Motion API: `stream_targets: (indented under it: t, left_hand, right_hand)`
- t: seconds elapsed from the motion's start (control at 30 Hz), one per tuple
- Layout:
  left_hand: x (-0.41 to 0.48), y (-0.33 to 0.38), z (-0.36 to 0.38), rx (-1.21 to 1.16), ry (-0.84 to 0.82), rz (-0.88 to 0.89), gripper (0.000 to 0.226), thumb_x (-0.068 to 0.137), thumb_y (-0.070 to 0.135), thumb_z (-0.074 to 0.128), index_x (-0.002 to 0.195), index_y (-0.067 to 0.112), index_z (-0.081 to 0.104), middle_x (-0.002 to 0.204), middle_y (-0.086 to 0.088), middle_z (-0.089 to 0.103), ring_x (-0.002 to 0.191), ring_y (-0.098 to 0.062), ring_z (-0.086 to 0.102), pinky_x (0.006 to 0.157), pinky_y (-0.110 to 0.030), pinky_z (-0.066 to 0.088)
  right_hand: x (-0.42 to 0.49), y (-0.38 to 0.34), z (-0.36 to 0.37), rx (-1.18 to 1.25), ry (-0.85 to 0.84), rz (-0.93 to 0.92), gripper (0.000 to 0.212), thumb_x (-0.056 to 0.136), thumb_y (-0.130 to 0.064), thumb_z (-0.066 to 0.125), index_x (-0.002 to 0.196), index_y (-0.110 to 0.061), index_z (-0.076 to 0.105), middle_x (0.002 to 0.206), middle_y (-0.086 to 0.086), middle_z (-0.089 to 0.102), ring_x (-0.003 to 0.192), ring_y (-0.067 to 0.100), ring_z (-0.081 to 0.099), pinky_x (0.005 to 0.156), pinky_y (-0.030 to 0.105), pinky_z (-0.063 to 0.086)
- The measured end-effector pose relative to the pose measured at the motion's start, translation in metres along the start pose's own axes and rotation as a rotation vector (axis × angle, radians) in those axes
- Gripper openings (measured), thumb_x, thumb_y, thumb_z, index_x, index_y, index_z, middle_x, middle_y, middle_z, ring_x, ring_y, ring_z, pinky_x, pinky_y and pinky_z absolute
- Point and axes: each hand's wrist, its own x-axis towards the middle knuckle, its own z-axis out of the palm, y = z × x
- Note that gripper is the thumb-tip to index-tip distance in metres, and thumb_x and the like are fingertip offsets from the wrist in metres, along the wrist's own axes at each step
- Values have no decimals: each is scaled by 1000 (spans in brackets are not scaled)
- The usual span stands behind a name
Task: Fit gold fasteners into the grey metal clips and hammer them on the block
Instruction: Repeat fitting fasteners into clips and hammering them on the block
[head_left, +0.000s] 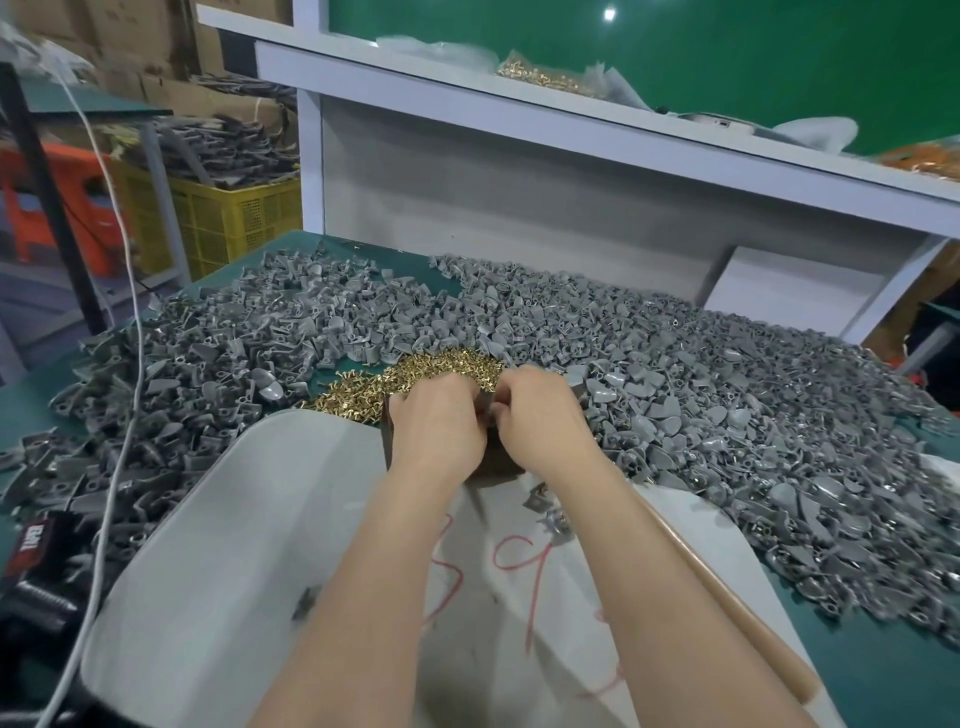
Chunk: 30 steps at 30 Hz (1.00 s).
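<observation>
- Here, in the head view, we see the left hand (436, 434) and the right hand (543, 418) meet knuckle to knuckle over the top of the block (498, 462). We judge this keeps the fitting right where the hammering is done.
- Both hands show us their backs, fingers curled in toward the gap between them. A grey sliver shows in that gap, likely a clip, but we cannot tell what either hand actually grips.
- For the same reason we cannot tell which way that piece points or how its long axis lies.
- The block stands upright at the far edge of the sack (234, 519), its dark side facing us below the hands.
- The fasteners (431, 371) lie in a loose gold pile just beyond the hands, near enough, we judge, to pick from without shifting the arms.
- The clips (727, 415) are heaped round that pile and out to both sides, pointing every way with no shared axis.
- Two stray clips (537, 501) lie on the sack just beside the right wrist, with a glint of gold; perhaps finished ones.
- The handle (727, 597) lies right of the right forearm. Its long axis runs from near the block back toward us and rightward. We take it for the hammer, left ready for the right hand; its head is not visible.
</observation>
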Motion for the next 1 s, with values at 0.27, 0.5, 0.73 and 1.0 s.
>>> stream_targets:
  t: [0.27,0.5,0.73,1.0]
  left_hand:
    - [-4,3,-3,-9,-1,-26,20,89,19,55,69,21,52,87,-2,63,98,-29,56,85,-36,33]
    - [-2,2,-2,-92,5,-62,15,88,20,62,76,28,59,92,4,67,96,-21,57,90,-38,32]
    - [-2,-1,0,-99,3,-41,8,89,21,59,85,25,64,93,4,67,96,-22,58,87,-37,31]
    - [-1,-3,-1,-68,-37,-35,10,87,25,63,85,16,69,88,-4,70,90,-30,62,86,-38,48]
  right_hand:
    - [-5,1,2,-12,32,-33,12,94,-15,52,101,-11,61,109,6,54,99,24,56,80,32,42]
    - [-30,60,-10,-209,-138,430,23,89,-39,58,93,-17,55,82,-2,58,84,22,57,78,33,45]
    - [-37,60,-35,163,-53,322,16,96,-26,49,103,-11,45,88,7,61,72,21,62,65,39,51]
    - [-60,23,-47,169,74,-66,50,96,-25,51,138,-49,37,127,-24,55,106,5,58,94,21,43]
